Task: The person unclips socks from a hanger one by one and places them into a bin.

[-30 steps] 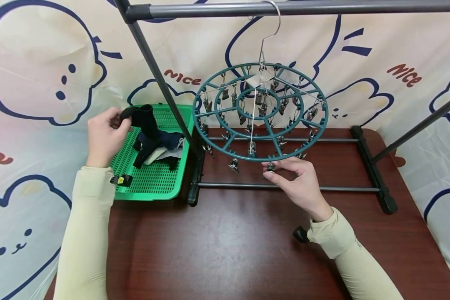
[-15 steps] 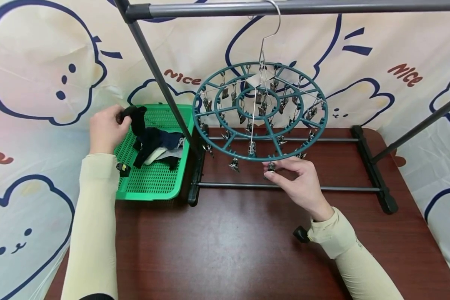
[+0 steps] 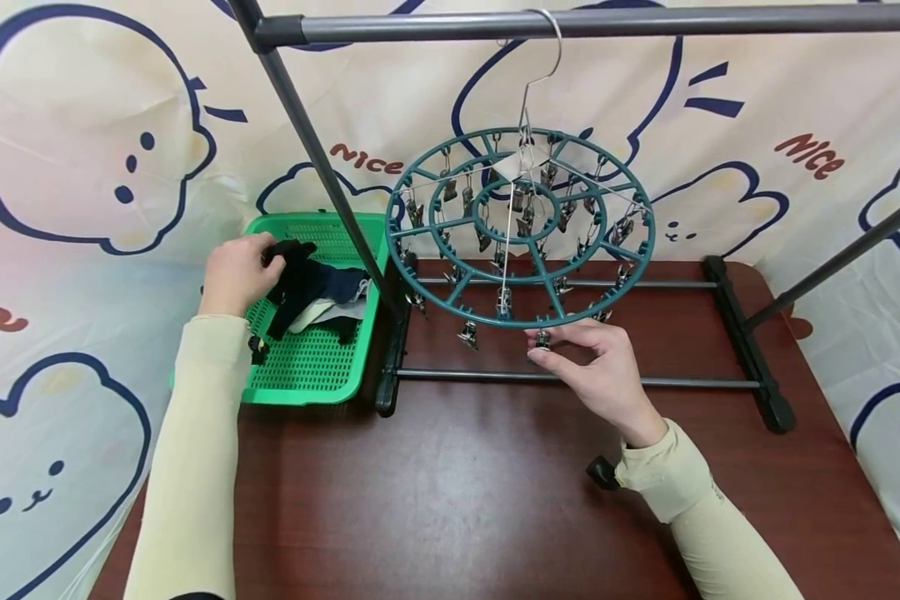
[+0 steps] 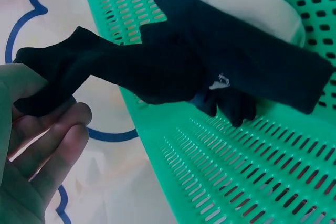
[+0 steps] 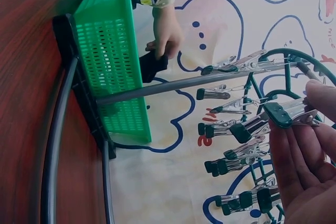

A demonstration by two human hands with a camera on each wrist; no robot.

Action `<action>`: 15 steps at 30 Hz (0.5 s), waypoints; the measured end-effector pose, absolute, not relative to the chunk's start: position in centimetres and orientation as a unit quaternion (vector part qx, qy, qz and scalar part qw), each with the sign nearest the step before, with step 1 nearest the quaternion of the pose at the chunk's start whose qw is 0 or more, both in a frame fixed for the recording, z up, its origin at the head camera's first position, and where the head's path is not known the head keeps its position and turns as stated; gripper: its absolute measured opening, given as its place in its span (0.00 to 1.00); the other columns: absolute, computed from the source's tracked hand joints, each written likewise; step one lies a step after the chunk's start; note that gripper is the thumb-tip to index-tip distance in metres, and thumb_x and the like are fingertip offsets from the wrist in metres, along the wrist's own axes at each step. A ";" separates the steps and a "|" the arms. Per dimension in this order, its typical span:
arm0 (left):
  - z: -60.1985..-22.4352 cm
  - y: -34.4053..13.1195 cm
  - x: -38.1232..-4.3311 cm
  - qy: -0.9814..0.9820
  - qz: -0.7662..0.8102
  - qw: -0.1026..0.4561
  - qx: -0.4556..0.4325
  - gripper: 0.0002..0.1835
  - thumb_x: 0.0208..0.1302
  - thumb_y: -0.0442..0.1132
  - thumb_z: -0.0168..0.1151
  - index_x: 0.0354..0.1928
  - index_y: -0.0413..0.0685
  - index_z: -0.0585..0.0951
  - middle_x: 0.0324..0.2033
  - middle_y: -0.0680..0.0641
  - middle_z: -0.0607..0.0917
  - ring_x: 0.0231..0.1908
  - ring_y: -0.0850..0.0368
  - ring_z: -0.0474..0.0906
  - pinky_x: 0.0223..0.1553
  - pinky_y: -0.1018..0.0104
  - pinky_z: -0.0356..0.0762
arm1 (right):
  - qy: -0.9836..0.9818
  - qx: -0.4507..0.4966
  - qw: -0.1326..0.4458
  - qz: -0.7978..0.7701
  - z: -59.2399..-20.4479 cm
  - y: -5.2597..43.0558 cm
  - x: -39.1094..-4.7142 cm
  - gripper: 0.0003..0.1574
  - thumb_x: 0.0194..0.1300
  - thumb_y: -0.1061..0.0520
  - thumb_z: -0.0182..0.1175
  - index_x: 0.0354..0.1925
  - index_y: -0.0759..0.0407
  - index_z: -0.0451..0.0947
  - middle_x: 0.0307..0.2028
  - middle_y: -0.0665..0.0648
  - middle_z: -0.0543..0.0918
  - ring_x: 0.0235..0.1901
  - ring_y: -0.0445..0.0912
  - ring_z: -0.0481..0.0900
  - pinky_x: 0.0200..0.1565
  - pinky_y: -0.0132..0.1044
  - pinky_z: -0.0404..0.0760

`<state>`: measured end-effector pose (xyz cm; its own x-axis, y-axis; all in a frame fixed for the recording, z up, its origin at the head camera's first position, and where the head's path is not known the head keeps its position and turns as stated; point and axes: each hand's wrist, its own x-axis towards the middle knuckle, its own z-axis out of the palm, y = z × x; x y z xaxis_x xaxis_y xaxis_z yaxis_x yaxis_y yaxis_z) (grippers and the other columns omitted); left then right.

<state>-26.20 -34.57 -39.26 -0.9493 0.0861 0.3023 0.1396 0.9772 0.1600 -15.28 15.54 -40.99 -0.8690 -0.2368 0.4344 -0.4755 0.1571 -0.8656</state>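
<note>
At the left rim of the green basket (image 3: 300,379), my left hand (image 3: 238,273) pinches the end of a black sock (image 4: 147,72). The rest of this sock stretches over the basket toward other socks. Across it in the left wrist view lies a dark sock (image 4: 262,59) with a small white mark. A white sock (image 4: 252,3) shows behind. My right hand (image 3: 600,367) pinches a metal clip (image 5: 294,113) with dark green tips between thumb and fingers. That clip hangs at the front edge of a round teal clip hanger (image 3: 649,225).
The hanger hooks over the top bar (image 3: 435,27) of a grey metal rack, with several clips dangling from its rings. A slanted rack post (image 3: 322,158) stands between basket and hanger. Brown tabletop (image 3: 435,492) extends in front; a printed cloth (image 3: 67,308) hangs behind.
My left hand has moved right and slightly down toward the basket, and the stretch of black sock it holds has sunk lower. My right hand stays on the clip.
</note>
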 end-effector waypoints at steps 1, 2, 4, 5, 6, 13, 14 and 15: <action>-39.4 -34.5 -26.2 -0.984 -0.091 0.141 -0.061 0.11 0.71 0.38 0.57 0.46 0.37 0.81 0.39 0.30 0.86 0.31 0.33 0.79 0.38 0.36 0.74 | -0.755 0.235 0.097 0.605 -41.0 15.5 -15.2 0.14 0.58 0.71 0.74 0.44 0.65 0.90 0.41 0.64 0.91 0.46 0.38 0.86 0.45 0.30 0.81; -39.6 -34.4 -26.2 -0.985 -0.092 0.135 -0.063 0.11 0.72 0.38 0.57 0.47 0.37 0.81 0.39 0.30 0.86 0.31 0.33 0.80 0.38 0.36 0.75 | -0.756 0.236 0.096 0.603 -41.0 15.5 -15.2 0.14 0.58 0.71 0.74 0.45 0.65 0.90 0.41 0.64 0.91 0.46 0.37 0.86 0.45 0.30 0.81; -39.9 -34.3 -26.1 -0.986 -0.095 0.122 -0.068 0.12 0.72 0.38 0.58 0.48 0.37 0.82 0.41 0.30 0.87 0.32 0.33 0.80 0.39 0.35 0.76 | -0.758 0.236 0.094 0.601 -41.0 15.5 -15.2 0.14 0.59 0.70 0.74 0.45 0.65 0.90 0.41 0.63 0.91 0.46 0.37 0.86 0.46 0.30 0.81; -40.0 -34.2 -26.1 -0.986 -0.097 0.116 -0.070 0.12 0.72 0.38 0.58 0.49 0.37 0.82 0.42 0.30 0.87 0.32 0.33 0.81 0.39 0.35 0.76 | -0.759 0.237 0.095 0.599 -40.9 15.6 -15.2 0.14 0.59 0.69 0.74 0.45 0.65 0.90 0.41 0.63 0.91 0.46 0.38 0.86 0.46 0.30 0.81; -40.1 -34.2 -26.2 -0.986 -0.101 0.107 -0.073 0.13 0.72 0.39 0.58 0.50 0.37 0.82 0.42 0.30 0.87 0.33 0.34 0.81 0.40 0.35 0.76 | -0.759 0.238 0.095 0.599 -40.9 15.6 -15.2 0.13 0.59 0.69 0.74 0.45 0.65 0.90 0.41 0.63 0.91 0.46 0.38 0.86 0.46 0.30 0.81; -40.4 -33.5 -26.8 -0.988 -0.114 0.023 -0.101 0.17 0.72 0.40 0.60 0.54 0.35 0.82 0.49 0.32 0.84 0.44 0.34 0.81 0.51 0.37 0.75 | -0.762 0.234 0.103 0.595 -40.9 15.7 -15.3 0.13 0.58 0.70 0.74 0.44 0.68 0.90 0.40 0.64 0.91 0.46 0.38 0.86 0.46 0.30 0.80; -40.5 -33.4 -26.8 -0.988 -0.115 0.012 -0.103 0.17 0.72 0.40 0.60 0.54 0.34 0.82 0.50 0.32 0.84 0.45 0.34 0.80 0.52 0.36 0.75 | -0.763 0.234 0.103 0.594 -41.0 15.7 -15.3 0.13 0.59 0.70 0.74 0.44 0.68 0.89 0.40 0.63 0.91 0.46 0.38 0.85 0.46 0.30 0.79; -40.5 -33.3 -26.8 -0.988 -0.114 0.001 -0.106 0.17 0.72 0.40 0.60 0.54 0.34 0.82 0.50 0.31 0.83 0.46 0.34 0.80 0.53 0.36 0.75 | -0.763 0.235 0.102 0.594 -41.0 15.7 -15.2 0.13 0.59 0.69 0.74 0.44 0.68 0.89 0.40 0.62 0.92 0.46 0.38 0.85 0.46 0.30 0.79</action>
